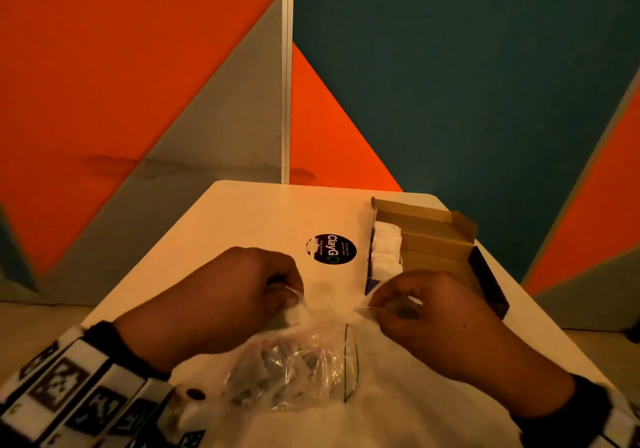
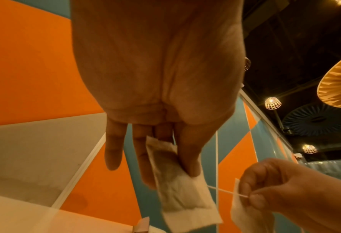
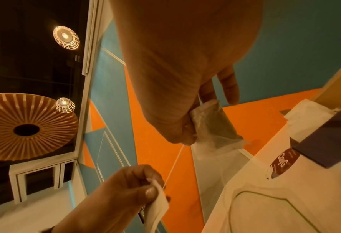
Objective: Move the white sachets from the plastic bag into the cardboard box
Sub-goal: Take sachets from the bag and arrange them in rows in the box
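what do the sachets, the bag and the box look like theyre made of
Sachets: thin matte paper or fibre mesh, probably; dark filling shows through, creased.
Plastic bag: clear glossy film, crinkled with glints, a green line near its mouth.
Cardboard box: plain brown matte board inside; the outside looks dark purple, finish unclear.

Dim and warm throughout, with an orange-amber cast over the white table (image 1: pixel 242 212). Lit from above by caged pendant lamps (image 2: pixel 273 103), each burnt out to a white glare at the bulb, against a near-black ceiling. Soft, weak shadows under the hands. Slightly smeared at the plastic bag (image 1: pixel 294 371), perhaps from motion. Grainy and soft in the dark corners of both wrist views. Strongly bent at the edges: wall lines curved, table tapered. Blurred and out of focus on the near palms.
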